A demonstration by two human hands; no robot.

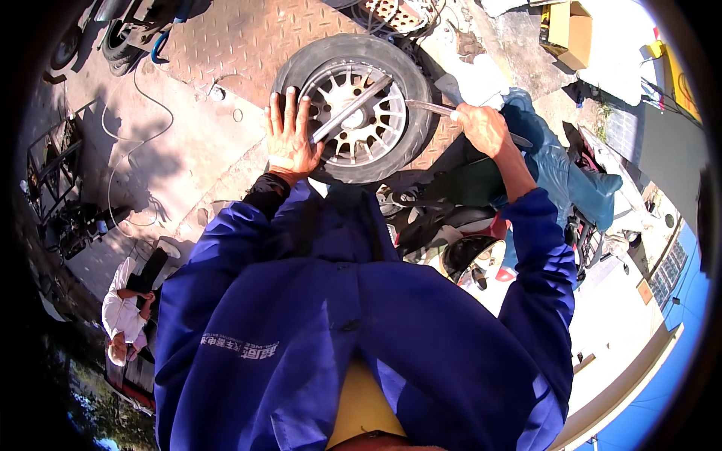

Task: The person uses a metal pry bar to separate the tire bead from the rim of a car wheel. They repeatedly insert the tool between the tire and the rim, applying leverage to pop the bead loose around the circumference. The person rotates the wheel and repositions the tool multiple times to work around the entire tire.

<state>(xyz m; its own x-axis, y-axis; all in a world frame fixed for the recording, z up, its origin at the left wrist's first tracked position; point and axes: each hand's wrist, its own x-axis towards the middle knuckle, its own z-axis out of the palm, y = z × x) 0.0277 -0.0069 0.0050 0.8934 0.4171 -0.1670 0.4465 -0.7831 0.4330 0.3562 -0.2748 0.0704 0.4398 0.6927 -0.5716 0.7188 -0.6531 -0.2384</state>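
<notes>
A car wheel lies flat in front of me, its black tyre [301, 60] around a silver spoked rim [389, 129]. Across the rim, slanting from near left to far right, is a straight metal bar [353, 107]. My left hand [292, 143] rests with fingers outstretched on the tyre's left side, close to the bar's near end. Gripped in my right hand [485, 129] is a tire lever [432, 107], its tip at the right edge of the rim where it meets the tyre. Part of the lever's handle is hidden by my fingers.
Under the wheel is a rusty patterned steel plate [226, 37]. A thin hose [150, 146] curls over the concrete at left. Right of the wheel are blue plastic bags [556, 173]; an open cardboard box [569, 37] stands farther back. A seated person [124, 312] is at lower left.
</notes>
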